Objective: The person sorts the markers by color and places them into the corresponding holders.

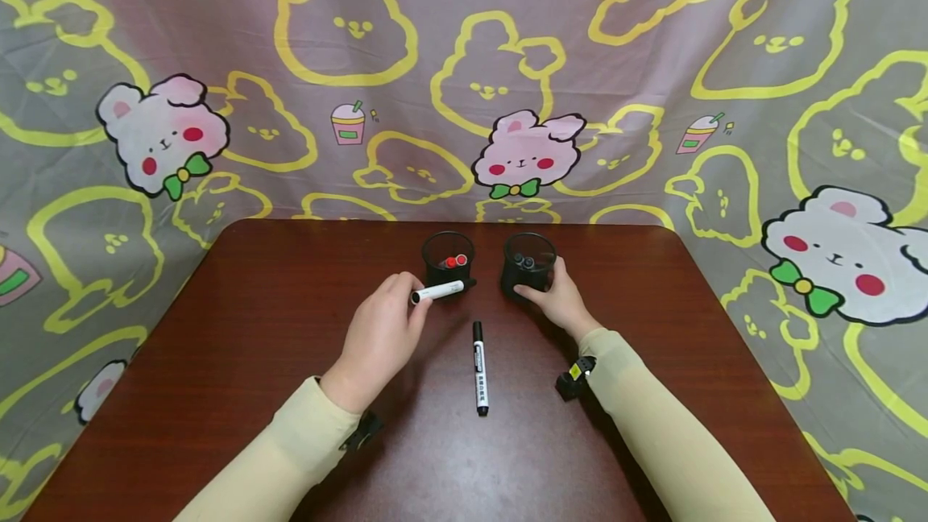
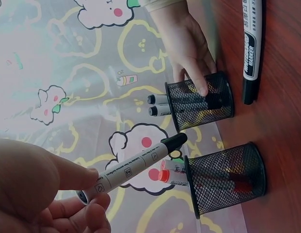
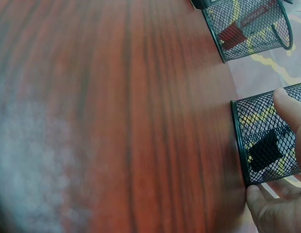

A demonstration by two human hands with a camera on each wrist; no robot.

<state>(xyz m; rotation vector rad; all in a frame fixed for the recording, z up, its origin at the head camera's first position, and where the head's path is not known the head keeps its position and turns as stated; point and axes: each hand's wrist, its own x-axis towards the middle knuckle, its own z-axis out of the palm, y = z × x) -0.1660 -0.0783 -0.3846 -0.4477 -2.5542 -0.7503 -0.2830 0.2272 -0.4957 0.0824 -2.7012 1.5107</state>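
My left hand [image 1: 377, 337] pinches a white whiteboard marker with a black cap [image 2: 135, 167] by its rear end. That marker lies nearly level, its cap end close in front of the left black mesh pen cup [image 2: 228, 182]. Red-ended markers [image 1: 457, 262] stand in this cup. My right hand [image 1: 565, 302] grips the right mesh pen cup [image 2: 201, 104], thumb on the near side and fingers round the far side. Two black-ended markers [image 2: 157, 105] are inside it. Another black-capped whiteboard marker [image 1: 481, 369] lies on the table between my forearms.
The brown wooden table [image 1: 239, 329] reaches back to a patterned cloth [image 1: 406, 39] with cartoon rabbits, which hangs behind and along both sides. Both cups stand near the back edge with a small gap between them. Each wrist wears a small black camera.
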